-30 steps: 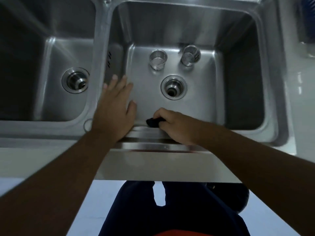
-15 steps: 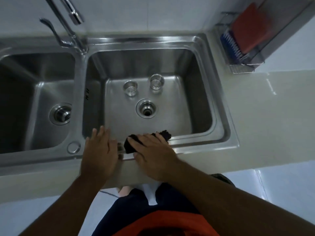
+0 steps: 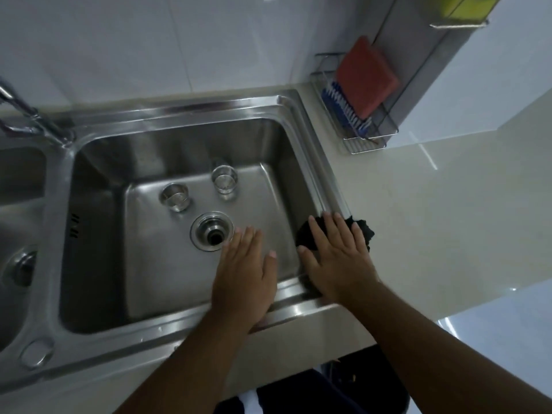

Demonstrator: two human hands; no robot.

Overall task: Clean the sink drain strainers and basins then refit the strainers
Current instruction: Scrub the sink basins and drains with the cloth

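Inside, the right basin (image 3: 167,264) holds two loose strainers (image 3: 175,197).

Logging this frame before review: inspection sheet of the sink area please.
Surface: stainless steel double sink set in a pale countertop.
Job's things: two round metal strainer cups stand in the right basin, out of the open drain; black cloth on the sink's right rim.
Clutter: wire rack holding an orange pad and blue brush.
Grippers: left hand open and flat, empty; right hand flat on the cloth.
Cables: nothing seen.
Surroundings: chrome tap, white tiled wall.
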